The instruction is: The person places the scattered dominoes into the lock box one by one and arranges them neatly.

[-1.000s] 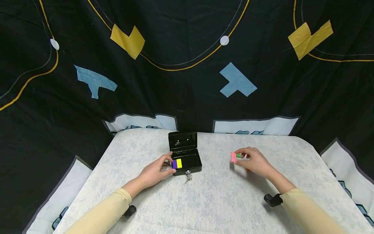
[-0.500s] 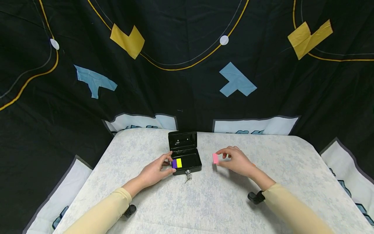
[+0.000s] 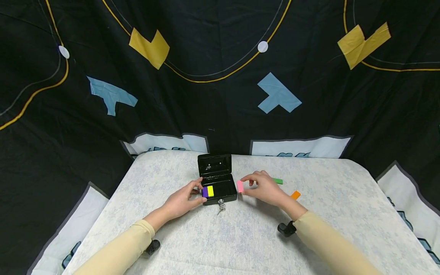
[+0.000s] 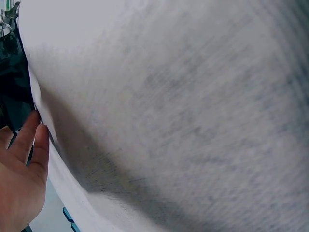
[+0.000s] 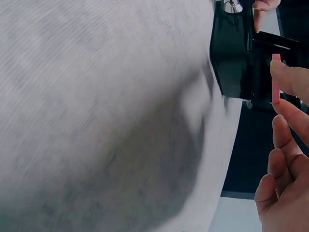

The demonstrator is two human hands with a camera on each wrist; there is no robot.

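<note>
A black metal cash box (image 3: 225, 188) stands with its lid raised on the table. Inside, at the left, a purple block (image 3: 204, 192) and a yellow block (image 3: 211, 191) lie side by side. My left hand (image 3: 182, 200) holds the box's left side, thumb near the front corner and forefinger farther back. Between the thumb and forefinger of my right hand (image 3: 262, 188) is a thin pink block (image 3: 240, 186), pinched upright just beside the box's right wall. The right wrist view shows this pink block edge-on, its other fingers loosely curled below.
Keys (image 3: 221, 206) hang from the lock at the box's front. To the right, on the pale patterned tablecloth (image 3: 247, 244), lie a green block (image 3: 277, 181) and an orange block (image 3: 295, 195), partly behind the right hand and forearm. A dark curtain (image 3: 220, 114) hangs behind the table.
My right hand has carried the pink block leftward, from near the green block to the box's right side. The green and orange blocks are uncovered more. My left hand stays in place.
</note>
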